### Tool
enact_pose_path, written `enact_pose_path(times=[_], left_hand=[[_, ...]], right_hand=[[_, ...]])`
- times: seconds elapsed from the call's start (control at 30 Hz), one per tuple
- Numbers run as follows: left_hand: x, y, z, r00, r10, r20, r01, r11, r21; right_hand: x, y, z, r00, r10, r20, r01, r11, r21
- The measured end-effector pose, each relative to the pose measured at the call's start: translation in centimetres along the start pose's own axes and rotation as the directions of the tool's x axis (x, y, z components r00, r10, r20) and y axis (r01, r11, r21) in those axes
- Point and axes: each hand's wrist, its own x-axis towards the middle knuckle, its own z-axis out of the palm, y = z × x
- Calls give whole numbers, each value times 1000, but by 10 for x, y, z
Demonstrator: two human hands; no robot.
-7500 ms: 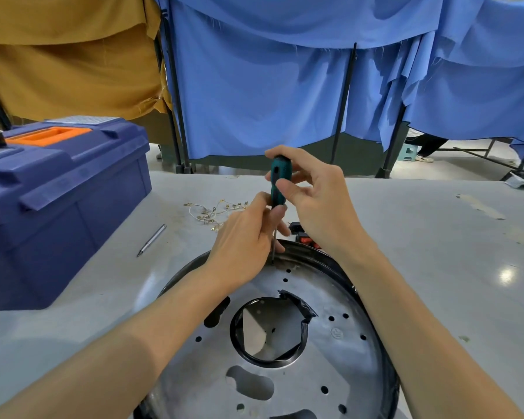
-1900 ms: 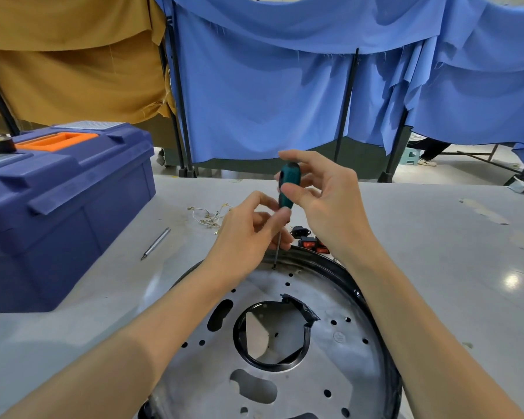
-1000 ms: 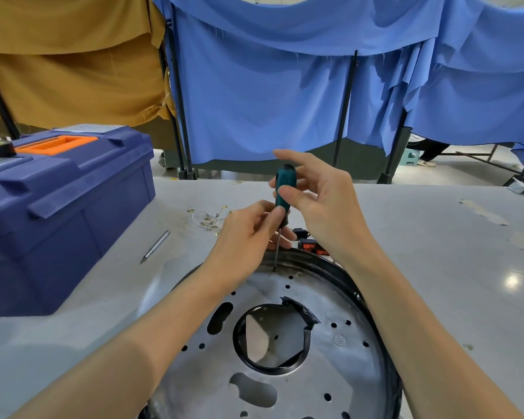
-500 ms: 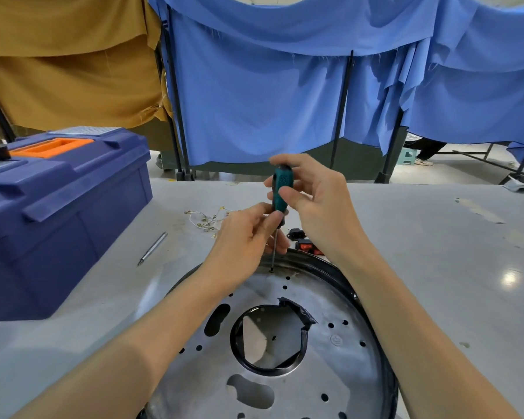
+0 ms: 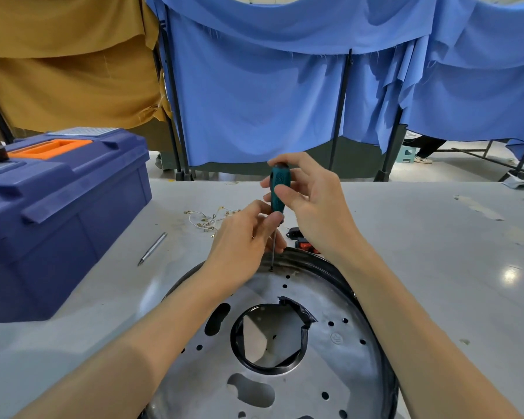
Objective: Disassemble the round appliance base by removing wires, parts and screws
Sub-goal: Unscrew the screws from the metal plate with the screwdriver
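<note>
Silver-grey metal is forming the flat face of the round appliance base [image 5: 330,367], which is lying on the grey table [image 5: 436,267] close to the person, between and under the two forearms. A black rim [image 5: 307,257] is running around the plate, and many small round holes and a few larger oblong openings are showing in the metal. In the middle a big hole is sitting inside a black ring [image 5: 266,369], and this ring is looking torn at its upper right side. A small round stamped mark [image 5: 336,338] is showing to the right of the ring, but it is too small to read. The right hand [image 5: 315,207] is pinching the teal handle of the screwdriver [image 5: 279,189] between the thumb and the fingers. The left hand [image 5: 239,240] is holding the same tool lower, with its curled fingertips at the place where the handle is meeting the thin shaft. The screwdriver is standing almost upright, and its tip is resting on a screw [image 5: 271,269] at the far edge of the plate, just inside the rim. Behind the hands, thin pale wires [image 5: 208,217] and small black and red parts [image 5: 298,238] are lying on the table. A metal pen-like rod [image 5: 152,248] is lying to the left, near a blue toolbox [image 5: 73,213] with an orange handle [image 5: 49,148].
</note>
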Motion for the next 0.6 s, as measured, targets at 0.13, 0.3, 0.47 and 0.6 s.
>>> enact_pose_path(times=[0.13,0.3,0.47,0.6], left_hand=[[-1,1,-3,999,-13,-30,13,1000,-28],[0,1,-1,1000,14,25,-13,998,-64],[-1,0,0,1000,-18,13,19,996,-89],[-2,2,-2,1000,-14,-16,13,997,-74]], right_hand=[[-2,1,3,1000,-16,1,16,997,-69],[0,1,-2,999,-8,-34,6,998,-64],[-1,-1,1,1000,-10,16,10,1000,-2],[-2,0,3,999,-34,-1,34,996,-86]])
